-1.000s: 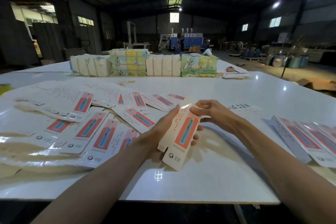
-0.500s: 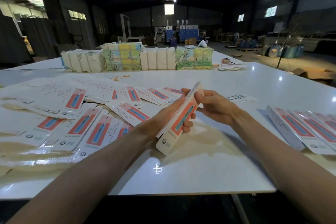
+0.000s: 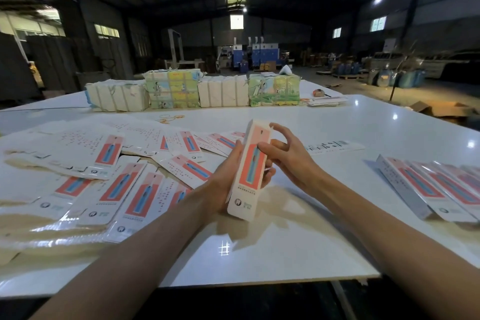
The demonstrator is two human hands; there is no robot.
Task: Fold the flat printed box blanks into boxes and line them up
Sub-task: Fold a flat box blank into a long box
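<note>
Dim warehouse, broad white table (image 3: 285, 241). Over its near middle the left hand (image 3: 225, 186) wraps round a box (image 3: 250, 179) held nearly upright. The right hand (image 3: 288, 161), fingers spread, seems to touch its printed face. Scattered flat blanks (image 3: 124, 186) lie left, finished boxes (image 3: 428, 187) lined up right.

Both my forearms reach forward; my left hand (image 3: 228, 173) grips the box (image 3: 253, 163); my right hand (image 3: 289, 161), fingers spread, touches it.
</note>
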